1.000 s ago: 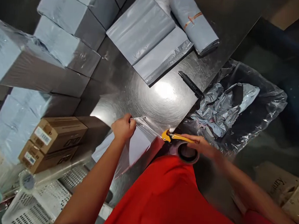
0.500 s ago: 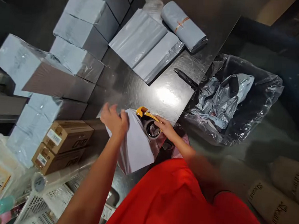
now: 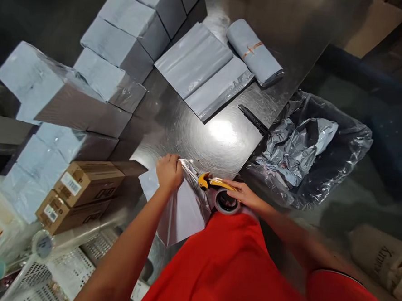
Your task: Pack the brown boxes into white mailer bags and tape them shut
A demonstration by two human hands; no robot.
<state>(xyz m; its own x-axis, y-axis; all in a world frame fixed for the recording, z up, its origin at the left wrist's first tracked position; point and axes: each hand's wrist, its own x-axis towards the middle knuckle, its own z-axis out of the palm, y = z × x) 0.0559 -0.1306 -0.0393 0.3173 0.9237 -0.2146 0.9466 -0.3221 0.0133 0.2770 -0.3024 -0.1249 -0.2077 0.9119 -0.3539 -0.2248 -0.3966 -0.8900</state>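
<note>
A grey wrapped parcel (image 3: 183,210) lies at the near edge of the steel table (image 3: 218,138). My left hand (image 3: 169,171) is closed, pinching the end of a strip of clear tape against the parcel's top. My right hand (image 3: 244,196) grips a yellow tape dispenser (image 3: 219,192) with its roll, just right of the parcel. The clear tape stretches between the two hands. My red shirt hides the parcel's near corner.
Stacked grey-wrapped boxes (image 3: 100,67) fill the left. Flat grey mailer bags (image 3: 206,69) and a rolled bundle (image 3: 254,51) lie at the back. A black knife (image 3: 254,118) rests near the table's right edge. A bin with crumpled plastic (image 3: 306,148) stands right. Brown cartons (image 3: 79,188) sit lower left.
The dispenser sat on top of the parcel half a second ago; now it has drawn away to the right, pulling tape out. My left hand has closed onto the tape end.
</note>
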